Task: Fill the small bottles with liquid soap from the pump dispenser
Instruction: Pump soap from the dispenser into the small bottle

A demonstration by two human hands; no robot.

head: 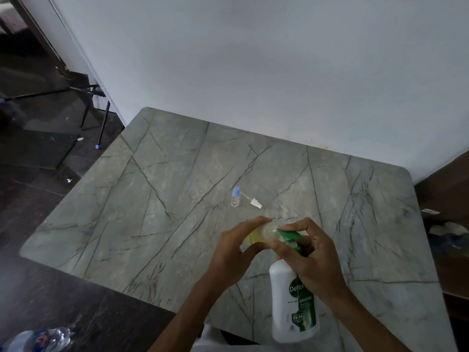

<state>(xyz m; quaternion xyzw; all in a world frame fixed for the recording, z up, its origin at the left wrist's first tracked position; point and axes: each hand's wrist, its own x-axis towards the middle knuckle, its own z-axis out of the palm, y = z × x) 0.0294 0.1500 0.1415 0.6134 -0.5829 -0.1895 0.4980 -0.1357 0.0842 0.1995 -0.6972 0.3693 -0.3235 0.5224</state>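
A white soap dispenser point(291, 306) with a green pump head point(288, 235) stands near the table's front edge. My right hand point(312, 257) curls round the pump, its fingers over the top. My left hand point(236, 252) grips a small clear bottle point(264, 233) that holds some yellow liquid, tilted with its mouth at the green nozzle. Farther back stands a second small clear bottle point(235, 198) with a blue cap. A white spray cap with its tube point(253, 201) lies next to it.
The grey marble table point(152, 199) butts against a white wall point(253, 72). Dark floor and a black stand's legs point(101, 128) lie to the left. A plastic water bottle point(38, 339) shows at the bottom left. A dark cabinet point(446, 224) stands at the right.
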